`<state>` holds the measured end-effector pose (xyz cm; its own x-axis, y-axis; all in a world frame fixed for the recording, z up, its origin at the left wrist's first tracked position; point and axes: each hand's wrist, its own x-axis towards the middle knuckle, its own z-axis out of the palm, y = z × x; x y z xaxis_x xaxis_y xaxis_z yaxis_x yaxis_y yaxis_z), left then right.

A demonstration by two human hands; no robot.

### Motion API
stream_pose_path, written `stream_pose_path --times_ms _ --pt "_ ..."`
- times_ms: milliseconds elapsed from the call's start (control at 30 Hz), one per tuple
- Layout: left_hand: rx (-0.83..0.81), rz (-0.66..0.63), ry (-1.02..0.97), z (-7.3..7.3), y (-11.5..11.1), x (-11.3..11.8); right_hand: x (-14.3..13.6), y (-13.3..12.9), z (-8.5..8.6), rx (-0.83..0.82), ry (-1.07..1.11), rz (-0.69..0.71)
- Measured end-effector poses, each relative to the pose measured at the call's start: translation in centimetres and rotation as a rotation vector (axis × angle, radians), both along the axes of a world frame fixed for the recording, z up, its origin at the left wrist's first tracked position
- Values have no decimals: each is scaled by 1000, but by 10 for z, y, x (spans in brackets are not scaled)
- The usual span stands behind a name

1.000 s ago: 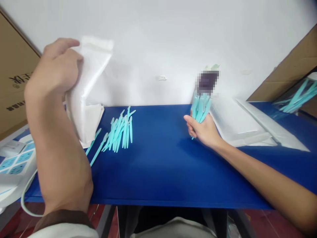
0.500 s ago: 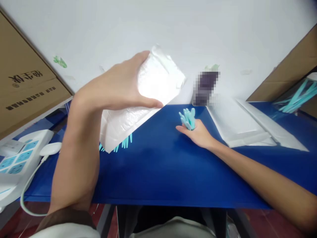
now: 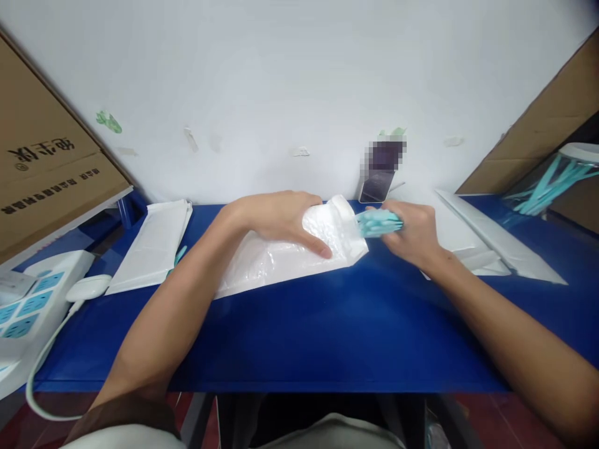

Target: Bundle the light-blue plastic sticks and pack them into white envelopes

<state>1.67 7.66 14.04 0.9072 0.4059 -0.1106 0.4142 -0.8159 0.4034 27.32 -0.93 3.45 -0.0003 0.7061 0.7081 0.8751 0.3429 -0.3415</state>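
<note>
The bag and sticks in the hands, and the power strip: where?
Bag point(image 3: 286, 262): head view, on its shiny face.
Sticks point(image 3: 380, 223): head view, middle of the bunch.
Power strip point(image 3: 34, 304): head view, on a blue socket.

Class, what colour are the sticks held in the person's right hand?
Light turquoise: the sticks in the right hand show best in the head view.

glare on white pouch point(image 3: 290, 254)
</note>
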Motion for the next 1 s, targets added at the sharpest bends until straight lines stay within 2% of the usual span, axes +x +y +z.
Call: stream_pose_path --times_ms 167,300,500,667,800,900,1000 --pt "-167 -87 -51 6 -6 3 1 5 -5 44 -354 -65" --pt "-221 -83 -53 7 -8 4 -3 7 -9 93 -401 -57" --pt "-288 -121 -53 -4 -6 14 -11 2 -6 130 -397 20" --pt "-356 -126 -80 -11 -2 17 -5 7 -3 200 -444 -88" --pt "-437 -134 -99 -23 4 21 2 18 -7 280 -515 -107" --pt "-592 -164 -130 -38 8 27 5 24 -13 461 -573 -73" --pt "-787 -148 -192 -56 9 34 6 26 -16 582 -594 -121"
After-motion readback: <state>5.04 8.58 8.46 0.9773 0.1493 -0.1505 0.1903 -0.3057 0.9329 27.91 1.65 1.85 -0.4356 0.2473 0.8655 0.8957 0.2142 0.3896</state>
